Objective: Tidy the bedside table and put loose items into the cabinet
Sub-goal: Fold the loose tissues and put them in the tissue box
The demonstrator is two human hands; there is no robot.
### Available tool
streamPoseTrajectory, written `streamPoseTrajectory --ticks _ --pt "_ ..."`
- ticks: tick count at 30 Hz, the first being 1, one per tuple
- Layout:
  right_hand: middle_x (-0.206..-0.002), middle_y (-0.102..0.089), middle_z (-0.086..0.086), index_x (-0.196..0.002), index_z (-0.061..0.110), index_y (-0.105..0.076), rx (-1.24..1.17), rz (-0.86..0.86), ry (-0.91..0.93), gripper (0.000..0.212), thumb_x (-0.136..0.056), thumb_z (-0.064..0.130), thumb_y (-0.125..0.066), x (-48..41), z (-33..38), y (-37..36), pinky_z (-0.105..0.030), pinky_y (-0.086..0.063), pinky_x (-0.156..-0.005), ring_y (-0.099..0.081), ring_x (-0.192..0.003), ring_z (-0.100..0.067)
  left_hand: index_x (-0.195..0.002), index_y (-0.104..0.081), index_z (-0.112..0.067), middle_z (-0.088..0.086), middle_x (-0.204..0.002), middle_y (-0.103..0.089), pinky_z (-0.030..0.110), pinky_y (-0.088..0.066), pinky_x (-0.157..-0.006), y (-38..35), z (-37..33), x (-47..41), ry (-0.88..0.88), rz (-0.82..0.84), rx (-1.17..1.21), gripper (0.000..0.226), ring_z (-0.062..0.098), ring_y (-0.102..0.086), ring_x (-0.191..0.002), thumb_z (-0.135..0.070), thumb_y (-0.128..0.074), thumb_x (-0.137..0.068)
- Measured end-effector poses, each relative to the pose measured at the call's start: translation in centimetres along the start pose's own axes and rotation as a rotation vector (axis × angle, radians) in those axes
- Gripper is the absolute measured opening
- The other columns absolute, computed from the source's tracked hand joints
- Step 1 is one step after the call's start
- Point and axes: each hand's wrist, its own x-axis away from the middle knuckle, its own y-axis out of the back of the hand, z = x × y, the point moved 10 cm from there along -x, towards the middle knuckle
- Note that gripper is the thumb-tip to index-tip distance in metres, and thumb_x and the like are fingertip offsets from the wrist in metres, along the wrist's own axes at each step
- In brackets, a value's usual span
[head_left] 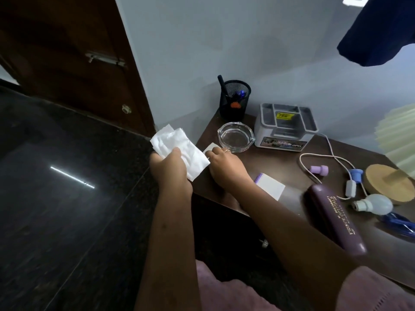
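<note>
- Here, the left hand (168,164) is held off the left edge of the worktop (280,167), above the dark floor (67,176). Its fingers and thumb are closed round a bunch of crumpled white tissues (177,147).
- The tissues fan out above and to the right of that hand, and their lower corner reaches just beside the right hand (224,168).
- The right hand rests knuckles-up on the worktop near its left front corner, with its fingers bent down and a ring on one of them.
- Its fingertips are at a small white paper slip (211,147) that lies on the worktop beside the glass ashtray (235,136). I cannot tell whether they pinch the slip or only touch it.
- Behind the ashtray, a black mesh pen holder (234,98) stands in the corner, and a grey organiser box (285,127) stands to its right.
- Right of the right forearm lie a white notepad (270,187), a long purple case (336,218), a light bulb (372,206) and a white cable (325,157).
- The cabinet (224,232) front is dark, below the worktop edge and between the forearms.
</note>
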Motion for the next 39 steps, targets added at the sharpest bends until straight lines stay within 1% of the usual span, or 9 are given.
streamPoseTrajectory --ticks 6,8,10,13,19,25,31,34,39 --pt "-0.097 -0.066 -0.011 -0.097 0.004 -0.063 -0.354 -0.048 -0.117 0.016 -0.089 0.009 -0.051 0.7 -2.7 5.7 -0.029 -0.037 -0.067 -0.059 -0.086 -0.027 -0.124 -0.051 -0.009 0.007 -0.118 -0.06 0.04 -0.051 -0.094 0.3 -0.7 -0.2 -0.079 -0.01 -0.058 0.035 0.024 -0.061 -0.107 -0.004 -0.053 -0.089" --pt "-0.089 -0.064 -0.005 -0.098 0.003 -0.065 -0.449 0.004 -0.093 0.013 -0.091 0.01 -0.055 1.5 -3.6 8.9 -0.024 -0.033 -0.066 -0.054 -0.076 -0.016 -0.122 -0.05 -0.012 0.005 -0.111 -0.059 0.039 -0.053 -0.084 -0.3 -0.8 0.0 -0.085 0.029 -0.099 0.031 0.023 -0.06 -0.099 -0.007 -0.052 -0.091" --pt "-0.091 -0.067 -0.005 -0.103 0.005 -0.067 -0.676 0.092 -0.047 0.016 -0.091 0.007 -0.057 2.9 -3.8 11.7 -0.023 -0.041 -0.07 -0.059 -0.079 -0.016 -0.117 -0.049 -0.017 0.002 -0.097 -0.057 0.032 -0.051 -0.071 -2.0 -0.4 0.7 -0.079 0.133 -0.151 0.025 0.02 -0.058 -0.086 -0.01 -0.051 -0.093" --pt "-0.108 -0.07 -0.006 -0.11 0.013 -0.067 -0.999 0.311 -0.05 0.022 -0.093 0.005 -0.055 5.6 -3.5 13.1 -0.031 -0.053 -0.082 -0.065 -0.093 -0.02 -0.115 -0.053 -0.009 0.012 -0.1 -0.062 0.033 -0.051 -0.073 -5.7 0.7 2.5 -0.06 0.362 -0.186 0.023 0.028 -0.061 -0.09 -0.005 -0.051 -0.092" --pt "-0.091 -0.066 -0.006 -0.1 0.013 -0.068 -1.0 0.462 -0.096 0.016 -0.089 0.008 -0.057 8.9 -5.0 12.3 -0.026 -0.047 -0.069 -0.058 -0.078 -0.015 -0.117 -0.054 -0.012 0.008 -0.096 -0.066 0.033 -0.054 -0.072 -10.1 2.4 6.4 -0.018 0.652 -0.211 0.023 0.019 -0.064 -0.081 -0.006 -0.049 -0.095" --pt "-0.079 -0.05 0.012 -0.109 0.028 -0.056 -0.589 0.043 -0.207 0.023 -0.091 0.014 -0.058 8.8 -7.9 14.8 -0.023 -0.039 -0.064 -0.048 -0.069 -0.003 -0.1 -0.059 -0.016 0.007 -0.085 -0.066 0.033 -0.054 -0.07 -11.5 3.8 8.1 0.095 0.7 -0.145 0.013 0.021 -0.063 -0.075 -0.01 -0.048 -0.096" --pt "-0.095 -0.052 0.015 -0.137 0.03 -0.036 -1.024 -0.224 -0.456 0.044 -0.097 0.026 -0.051 12.1 -9.1 13.3 -0.025 -0.051 -0.078 -0.055 -0.086 -0.002 -0.126 -0.054 -0.021 0.009 -0.128 -0.061 0.054 -0.044 -0.101 -12.1 6.5 9.2 0.26 0.631 -0.064 0.06 0.031 -0.059 -0.116 -0.063 -0.043 -0.086" --pt "-0.114 -0.058 0.005 -0.138 0.028 -0.04 -1.362 -0.126 -0.623 0.042 -0.097 0.039 -0.045 13.9 -9.6 10.4 -0.043 -0.051 -0.095 -0.057 -0.109 -0.017 -0.121 -0.058 -0.022 0.009 -0.117 -0.067 0.054 -0.047 -0.098 -12.6 6.8 10.3 0.288 0.63 -0.028 0.063 0.029 -0.064 -0.107 -0.069 -0.037 -0.086" --pt "-0.102 -0.068 0.003 -0.109 0.028 -0.059 -1.417 -0.177 -0.54 0.015 -0.098 0.029 -0.049 14.4 -8.6 10.7 -0.035 -0.057 -0.077 -0.065 -0.093 -0.014 -0.133 -0.046 -0.024 0.003 -0.123 -0.061 0.04 -0.052 -0.086 -13.8 7.5 12.0 0.247 0.69 -0.059 0.074 0.021 -0.063 -0.101 -0.074 -0.038 -0.08"
